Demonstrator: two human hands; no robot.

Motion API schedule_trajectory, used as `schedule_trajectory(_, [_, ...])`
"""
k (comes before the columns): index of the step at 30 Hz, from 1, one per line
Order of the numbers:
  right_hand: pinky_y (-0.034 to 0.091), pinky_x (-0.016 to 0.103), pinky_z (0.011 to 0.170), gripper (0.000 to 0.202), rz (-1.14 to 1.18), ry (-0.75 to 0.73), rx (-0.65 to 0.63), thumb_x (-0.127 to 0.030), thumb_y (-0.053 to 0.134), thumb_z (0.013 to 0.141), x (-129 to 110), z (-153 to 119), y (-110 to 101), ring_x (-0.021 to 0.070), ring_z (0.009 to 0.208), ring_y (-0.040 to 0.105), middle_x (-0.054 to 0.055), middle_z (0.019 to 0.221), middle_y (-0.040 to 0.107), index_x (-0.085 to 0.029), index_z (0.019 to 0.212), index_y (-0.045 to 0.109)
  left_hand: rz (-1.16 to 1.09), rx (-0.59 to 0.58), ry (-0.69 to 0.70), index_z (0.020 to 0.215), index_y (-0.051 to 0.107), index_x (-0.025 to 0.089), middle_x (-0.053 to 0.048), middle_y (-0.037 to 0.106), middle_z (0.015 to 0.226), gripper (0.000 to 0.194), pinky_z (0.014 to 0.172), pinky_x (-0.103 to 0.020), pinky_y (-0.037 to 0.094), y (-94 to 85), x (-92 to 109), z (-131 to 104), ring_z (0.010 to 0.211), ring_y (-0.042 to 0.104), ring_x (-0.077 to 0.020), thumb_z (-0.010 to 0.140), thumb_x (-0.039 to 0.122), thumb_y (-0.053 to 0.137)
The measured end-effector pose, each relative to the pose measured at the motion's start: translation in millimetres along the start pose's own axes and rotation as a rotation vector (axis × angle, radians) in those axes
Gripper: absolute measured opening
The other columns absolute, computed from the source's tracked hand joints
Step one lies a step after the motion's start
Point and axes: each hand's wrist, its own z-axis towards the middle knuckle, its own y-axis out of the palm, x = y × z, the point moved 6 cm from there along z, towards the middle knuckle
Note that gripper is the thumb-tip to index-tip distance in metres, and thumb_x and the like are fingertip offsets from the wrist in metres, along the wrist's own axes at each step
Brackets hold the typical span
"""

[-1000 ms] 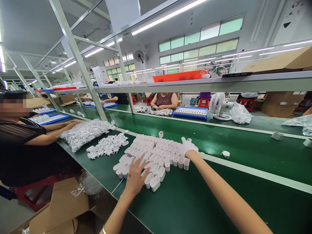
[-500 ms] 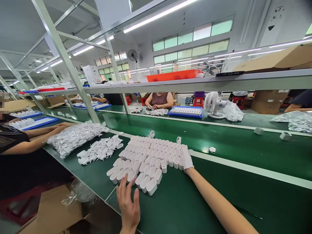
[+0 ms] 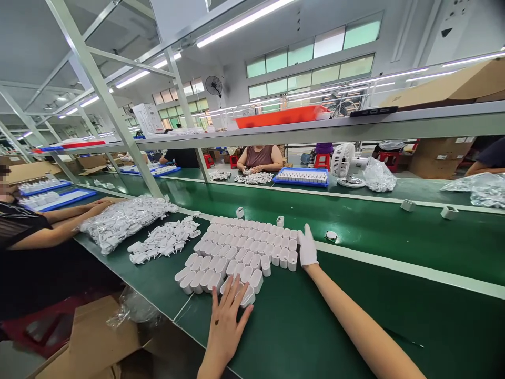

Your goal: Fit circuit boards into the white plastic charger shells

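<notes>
On the near green work surface (image 3: 315, 326), smooth and matte, a packed block of small white plastic shells (image 3: 240, 247) stands in tight rows; each shell is a rounded, glossy oblong with an open top. At the near edge of the block the bare left hand (image 3: 226, 323) lies flat, fingers spread wide and palm down, fingertips touching the nearest shells and gripping nothing. At the right end of the block the right hand (image 3: 307, 248), in a white fabric glove, stands on edge with fingers straight and together, pressed against the outermost shells; it too holds nothing. Left of the block lies a loose heap of small white pronged parts (image 3: 165, 241), angular and tangled, and farther left a clear, crinkled plastic bag (image 3: 124, 218) stuffed with similar white pieces. A second person's bare forearms and hands (image 3: 94, 206) rest at that bag. Beyond the block runs a dark green conveyor belt (image 3: 374, 231) with a few single white shells on it. Across the belt, far from the camera, a blue tray (image 3: 302, 179) of white pieces sits beside a small white fan (image 3: 343, 163). Overhead, a grey metal shelf (image 3: 355, 129) carries a shallow orange tray (image 3: 282, 116).
</notes>
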Motion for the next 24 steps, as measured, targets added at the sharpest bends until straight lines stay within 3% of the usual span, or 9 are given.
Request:
schedule_trajectory(2, [0.019,0.048,0.111,0.057,-0.134,0.029,0.118,-0.028,0.045,0.093,4.8,12.4,-26.4,0.0298,0.138,0.015,0.010,0.152,0.017,-0.020,0.145,0.023,0.043,0.023,0.014,0.143,0.032,0.029,-0.007,0.036,0.147,0.050,0.110,-0.065,0.009,-0.4,1.2,0.3,0.132,0.038,-0.0304,0.094,0.031,0.043])
schedule_trajectory(4, [0.014,0.050,0.111,0.065,-0.265,0.064,0.157,-0.023,0.051,0.089,12.3,26.3,-47.7,0.0323,0.139,0.007,0.013,0.152,0.013,-0.017,0.146,0.021,0.076,0.048,0.050,0.142,0.032,0.028,-0.007,0.036,0.147,0.050,0.110,-0.066,0.001,-4.5,7.1,3.9,0.132,0.038,-0.0309,0.094,0.029,0.043])
schedule_trajectory(6, [0.022,0.053,0.107,0.057,-0.371,0.104,0.111,-0.022,0.056,0.087,20.8,40.0,-60.2,0.0338,0.135,0.022,0.016,0.147,0.027,-0.016,0.139,0.035,0.093,0.049,0.118,0.142,0.033,0.029,-0.007,0.035,0.147,0.050,0.110,-0.065,-0.002,-9.9,18.1,12.3,0.133,0.036,-0.0301,0.093,0.024,0.043])
schedule_trajectory(9, [0.038,0.049,0.097,0.032,-0.486,0.137,-0.003,-0.030,0.056,0.090,27.0,53.9,-66.8,0.0263,0.116,0.048,0.010,0.127,0.050,-0.017,0.119,0.054,0.096,0.029,0.219,0.138,0.040,0.032,-0.005,0.036,0.147,0.050,0.111,-0.063,0.007,-16.2,34.4,30.4,0.134,0.036,-0.0284,0.091,0.013,0.042])
schedule_trajectory(12, [0.042,0.045,0.093,0.030,-0.557,0.111,-0.059,-0.035,0.054,0.092,21.0,48.8,-71.1,0.0227,0.108,0.053,0.009,0.121,0.054,-0.016,0.116,0.056,0.084,0.037,0.227,0.127,0.054,0.031,-0.005,0.046,0.141,0.045,0.111,-0.062,0.014,-16.8,38.1,45.0,0.130,0.042,-0.0295,0.088,0.009,0.042])
schedule_trajectory(15, [0.045,0.037,0.088,0.023,-0.581,0.020,-0.147,-0.030,0.052,0.089,14.0,12.1,-76.3,0.0213,0.100,0.057,0.007,0.110,0.060,-0.019,0.107,0.061,0.088,0.040,0.168,0.123,0.058,0.026,-0.008,0.053,0.135,0.041,0.112,-0.061,0.013,-9.9,31.5,49.1,0.127,0.045,-0.0310,0.087,0.012,0.042])
schedule_trajectory(19, [0.047,0.032,0.078,0.014,-0.594,-0.114,-0.298,-0.023,0.059,0.073,16.5,-75.1,-82.0,0.0237,0.089,0.062,0.004,0.094,0.066,-0.029,0.082,0.069,0.114,0.023,0.153,0.124,0.057,0.024,-0.010,0.051,0.137,0.049,0.111,-0.063,0.012,-0.8,25.6,45.5,0.127,0.045,-0.0325,0.083,0.005,0.039])
schedule_trajectory(22, [0.044,0.037,0.092,0.027,-0.511,-0.268,-0.273,-0.027,0.055,0.077,6.5,-130.0,-75.4,0.0253,0.108,0.055,0.005,0.117,0.060,-0.034,0.101,0.067,0.107,0.016,0.130,0.124,0.058,0.026,-0.009,0.050,0.138,0.053,0.110,-0.064,0.012,-2.3,25.1,43.8,0.127,0.045,-0.0331,0.081,0.002,0.039])
schedule_trajectory(24, [0.040,0.038,0.099,0.035,-0.331,-0.327,-0.323,-0.030,0.050,0.081,-7.2,-149.4,-54.5,0.0229,0.112,0.053,0.003,0.121,0.058,-0.035,0.113,0.063,0.080,0.022,0.125,0.125,0.056,0.029,-0.008,0.050,0.138,0.054,0.110,-0.063,0.013,-6.5,28.0,42.8,0.126,0.046,-0.0314,0.082,0.001,0.038])
